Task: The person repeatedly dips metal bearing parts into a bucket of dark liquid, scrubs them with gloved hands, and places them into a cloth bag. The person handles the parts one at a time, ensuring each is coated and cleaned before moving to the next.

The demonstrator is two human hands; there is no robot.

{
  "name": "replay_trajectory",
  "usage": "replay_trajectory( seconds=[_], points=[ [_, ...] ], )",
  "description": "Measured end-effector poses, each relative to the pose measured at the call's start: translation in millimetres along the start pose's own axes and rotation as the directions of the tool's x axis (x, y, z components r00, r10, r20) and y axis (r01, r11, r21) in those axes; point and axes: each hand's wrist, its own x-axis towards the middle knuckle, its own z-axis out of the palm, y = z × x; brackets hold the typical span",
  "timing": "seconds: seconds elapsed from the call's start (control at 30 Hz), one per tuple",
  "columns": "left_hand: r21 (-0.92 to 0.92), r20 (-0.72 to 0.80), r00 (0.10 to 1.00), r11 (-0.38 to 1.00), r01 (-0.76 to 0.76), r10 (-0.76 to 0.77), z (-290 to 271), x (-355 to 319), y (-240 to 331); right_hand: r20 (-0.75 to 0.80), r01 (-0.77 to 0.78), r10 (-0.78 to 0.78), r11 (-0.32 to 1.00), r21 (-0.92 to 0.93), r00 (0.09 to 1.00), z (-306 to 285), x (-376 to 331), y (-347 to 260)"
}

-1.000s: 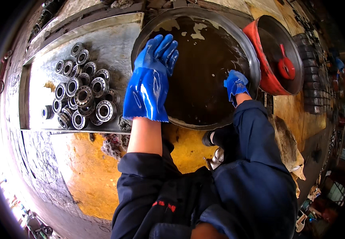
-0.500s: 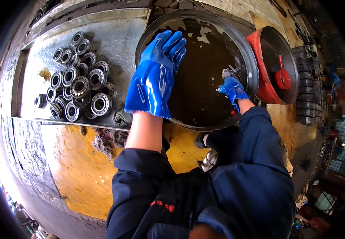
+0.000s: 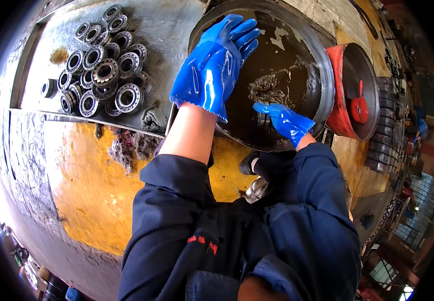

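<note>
right hand low over the basin's dark liquid

its blue-gloved fingers reach out beside ripples; whether they grip the half-hidden dark thing beneath, i cannot tell. the left hand, fingers slightly spread, hangs above the basin's left side. bearings lie piled on the metal tray beside it.

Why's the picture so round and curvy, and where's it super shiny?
In the head view, a wide fisheye lens bends straight edges toward the rim, and the corners are black; in the head view, white glare washes out the far left, while the far right is dimmer; also in the head view, the left glove has bright, shiny streaks.
</note>
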Motion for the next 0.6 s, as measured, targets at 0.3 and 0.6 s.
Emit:
replay_trajectory(
  seconds=[0.3, 0.6],
  points=[
    [-0.102, 0.057, 0.998, 0.995, 0.009, -0.003, -7, 2, -12, 0.000, -0.087, 0.100, 0.862, -0.499, 0.995, 6, -2, -59],
    [-0.049, -0.009, 0.998, 0.997, 0.053, -0.054, -1, 3, -13, -0.042, -0.023, 0.010, 0.941, -0.338, 0.999, 2, -6, -44]
  ],
)
